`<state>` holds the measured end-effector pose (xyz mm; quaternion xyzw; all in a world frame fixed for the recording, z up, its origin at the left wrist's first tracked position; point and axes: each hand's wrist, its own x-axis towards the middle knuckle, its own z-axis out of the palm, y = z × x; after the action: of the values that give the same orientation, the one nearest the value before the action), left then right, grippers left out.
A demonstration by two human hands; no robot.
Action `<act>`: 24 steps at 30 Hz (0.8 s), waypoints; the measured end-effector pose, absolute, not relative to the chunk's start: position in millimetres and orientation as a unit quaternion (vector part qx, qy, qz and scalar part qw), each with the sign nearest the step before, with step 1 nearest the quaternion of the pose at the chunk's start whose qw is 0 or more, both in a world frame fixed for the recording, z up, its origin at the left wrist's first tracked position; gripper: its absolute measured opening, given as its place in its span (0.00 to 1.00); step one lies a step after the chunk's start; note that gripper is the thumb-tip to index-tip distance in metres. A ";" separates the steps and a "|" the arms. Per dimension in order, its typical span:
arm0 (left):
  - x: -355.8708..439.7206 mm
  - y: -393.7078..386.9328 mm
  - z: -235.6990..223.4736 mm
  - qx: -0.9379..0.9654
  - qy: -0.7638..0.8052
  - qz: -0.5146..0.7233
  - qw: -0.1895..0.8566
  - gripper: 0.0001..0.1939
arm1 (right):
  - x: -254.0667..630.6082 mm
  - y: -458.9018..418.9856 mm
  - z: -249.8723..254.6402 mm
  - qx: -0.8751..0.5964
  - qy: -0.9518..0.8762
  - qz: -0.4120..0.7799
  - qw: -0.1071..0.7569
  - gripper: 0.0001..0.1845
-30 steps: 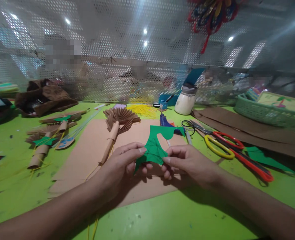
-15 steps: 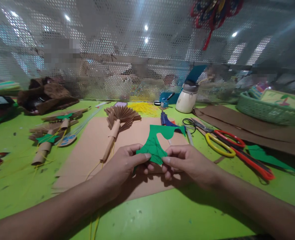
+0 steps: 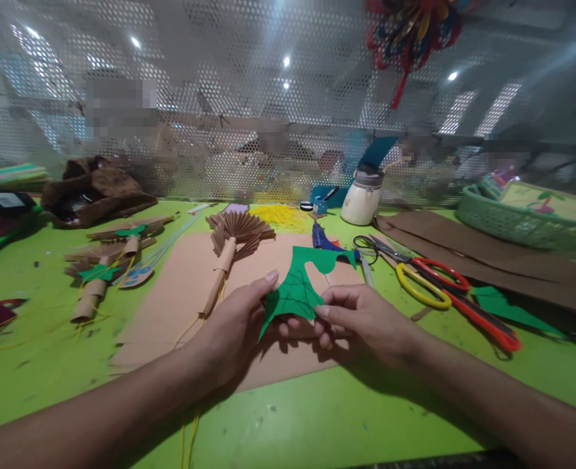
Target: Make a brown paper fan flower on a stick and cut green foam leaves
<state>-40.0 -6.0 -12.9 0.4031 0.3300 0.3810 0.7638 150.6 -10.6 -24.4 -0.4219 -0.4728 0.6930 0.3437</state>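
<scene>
A cut piece of green paper (image 3: pixel 293 296) with dark pen lines is up in front of me, above the brown paper sheets (image 3: pixel 170 286). My right hand (image 3: pixel 353 316) pinches its right edge between thumb and fingers. My left hand (image 3: pixel 243 319) is at the left edge, its thumb raised off the paper and its fingertips underneath; the fingers are apart. Left of the hands lies a brown paper figure (image 3: pixel 219 270) with a pleated fan top and rolled stem. A blue glue gun (image 3: pixel 324 238) rests just beyond the green paper.
Scissors with red and yellow handles (image 3: pixel 422 286) and a green scrap (image 3: pixel 512 309) lie at right. Behind them are dark brown sheets (image 3: pixel 463 251) and a green basket (image 3: pixel 522 221). A white jar (image 3: pixel 362 198) stands by the perforated panel. Figures with green stars (image 3: pixel 97 273) lie left.
My left thumb has lifted off the green paper, uncovering its pointed lower left corner. The right hand keeps its pinch. The view has shifted slightly.
</scene>
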 end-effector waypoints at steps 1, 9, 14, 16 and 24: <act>-40.1 -6.3 -11.8 0.401 0.332 0.383 0.763 0.17 | 150.6 -10.6 -24.3 -0.425 -0.470 0.694 0.341 0.16; -36.4 -8.9 -12.5 0.427 0.316 0.357 0.769 0.07 | 150.2 -11.0 -21.3 -0.420 -0.495 0.675 0.349 0.16; -34.9 -8.2 -12.9 0.403 0.300 0.374 0.780 0.03 | 148.0 -9.7 -18.3 -0.419 -0.522 0.650 0.359 0.17; -36.5 -7.7 -10.3 0.396 0.305 0.374 0.782 0.04 | 147.7 -9.2 -16.6 -0.423 -0.537 0.633 0.364 0.18; -39.0 -7.9 -10.7 0.402 0.309 0.372 0.778 0.06 | 149.0 -7.2 -14.2 -0.433 -0.590 0.582 0.354 0.19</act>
<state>-39.0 -7.9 -10.7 0.4023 0.3085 0.3716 0.7777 149.0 -7.2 -14.2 -0.4330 -0.5901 0.5821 0.3541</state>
